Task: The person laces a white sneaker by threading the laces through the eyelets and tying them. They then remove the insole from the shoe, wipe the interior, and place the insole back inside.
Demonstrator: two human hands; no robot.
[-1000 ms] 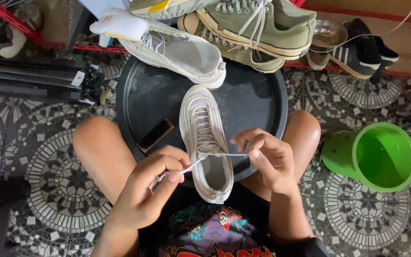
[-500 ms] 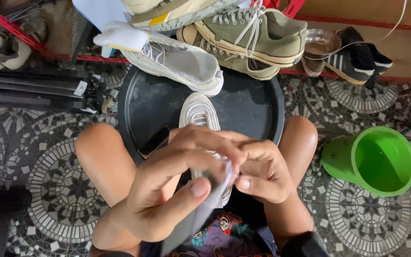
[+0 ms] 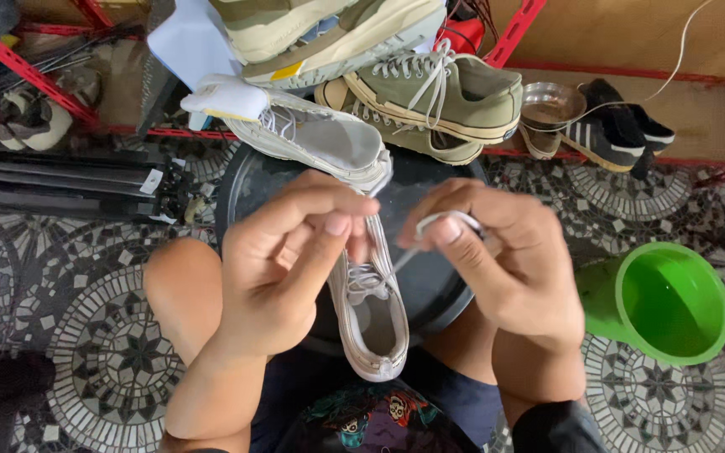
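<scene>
A pale cream sneaker (image 3: 372,323) lies heel toward me on a round black tray (image 3: 438,281) between my knees. My left hand (image 3: 291,260) is raised above it with thumb and fingers pinched together. My right hand (image 3: 497,260) is also lifted, and its fingers pinch a white shoelace (image 3: 442,222) that runs down to the sneaker's eyelets. Both hands hide the front half of the shoe. A second cream sneaker (image 3: 320,138) rests on the tray's far rim.
Olive green sneakers (image 3: 442,96) are stacked at the back next to black striped shoes (image 3: 610,130) and a small metal bowl (image 3: 551,105). A green plastic bucket (image 3: 669,302) lies tipped at my right. Black tripod legs (image 3: 60,189) stretch across the patterned tile floor on the left.
Both hands have risen from the shoe toward the camera and moved apart, drawing the white lace up. The view has tilted a little nearer to the tray.
</scene>
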